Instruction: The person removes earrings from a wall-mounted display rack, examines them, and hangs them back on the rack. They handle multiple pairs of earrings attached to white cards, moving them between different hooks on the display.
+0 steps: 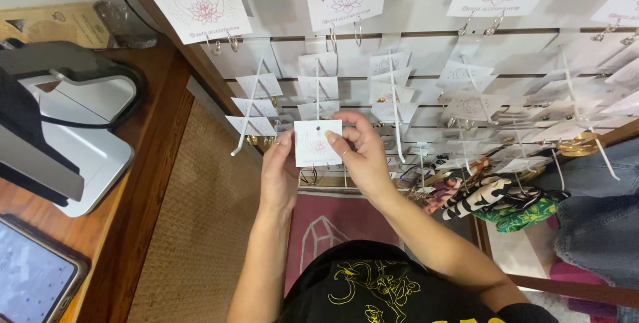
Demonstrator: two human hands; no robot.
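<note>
A small white square jewellery card (316,142) with a pink flower-and-moon print and a hole at its top is held up in front of me. My left hand (279,171) pinches its left edge. My right hand (361,150) grips its right edge with fingers curled around it. Thin hoop earrings (309,176) dangle from the card's bottom. Right behind it is a white slat wall display (426,27) with white hooks holding several similar cards with earrings.
A wooden counter (143,163) at left carries a white screen stand (80,137) and a phone (33,273). Woven matting (200,230) and a pink rug (326,223) cover the floor. Patterned fabric pieces (499,200) hang at right, by a person's jeans (599,223).
</note>
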